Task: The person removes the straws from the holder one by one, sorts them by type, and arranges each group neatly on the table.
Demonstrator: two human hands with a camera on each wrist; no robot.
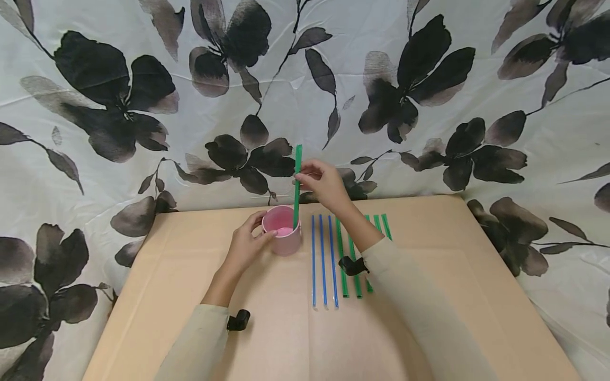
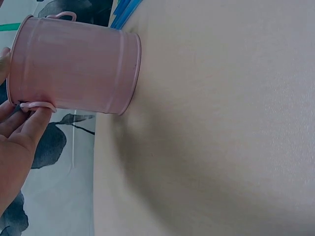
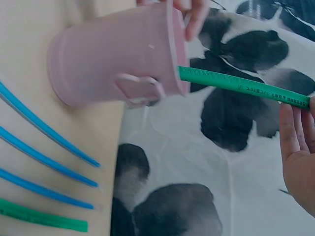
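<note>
In the head view, a pink metal cup is seen standing upright on the tan table, near its far edge. The cup is steadied by the left hand, whose fingers are curled against its side at 9 o'clock. A green straw is pinched near its upper part by the right hand at 1 o'clock from the cup; the straw is held nearly upright, with its lower end inside the cup. At 3 o'clock from the cup, three blue straws are laid side by side, and further green straws are laid just beyond them, partly covered by the right forearm. A black-flowered white cloth is hung behind the table.

In the left wrist view, the pink cup is shown on its side by the camera's turn, its base resting on the table. The fingertips of the left hand are pressed against the small wire handle near the rim. Blue straw ends are seen at 12 o'clock.

In the right wrist view, the green straw is seen entering the cup at its rim, its other end being gripped by the right hand at 4 o'clock. The blue straws are seen at 7 o'clock of the cup, with one green straw below them.
</note>
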